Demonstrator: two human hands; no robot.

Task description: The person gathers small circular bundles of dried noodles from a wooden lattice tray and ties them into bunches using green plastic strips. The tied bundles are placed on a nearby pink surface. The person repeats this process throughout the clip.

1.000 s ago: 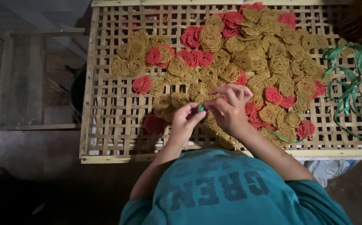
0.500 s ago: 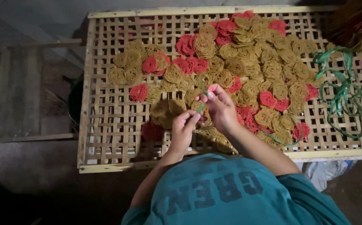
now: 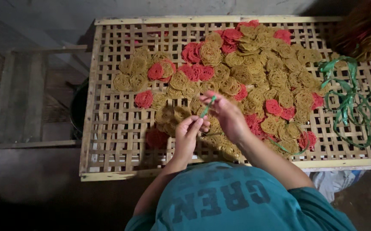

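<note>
My left hand and right hand meet over the near middle of the woven bamboo tray. Between them runs a green plastic strip, slanting up toward 1 o'clock; my right fingers pinch its upper part, and my left fingertips close on its lower end, both hands clenched lightly around it. Under my hands lie golden coiled noodle discs, with one red disc at 10 o'clock from my left hand and another, darker red disc just at its 9 o'clock. The main heap of golden and red discs spreads from 12 to 2 o'clock. A tangle of green plastic strips lies at 3 o'clock, well apart, near the tray's right edge. A wooden rack stands beside the tray at 9 o'clock.
</note>
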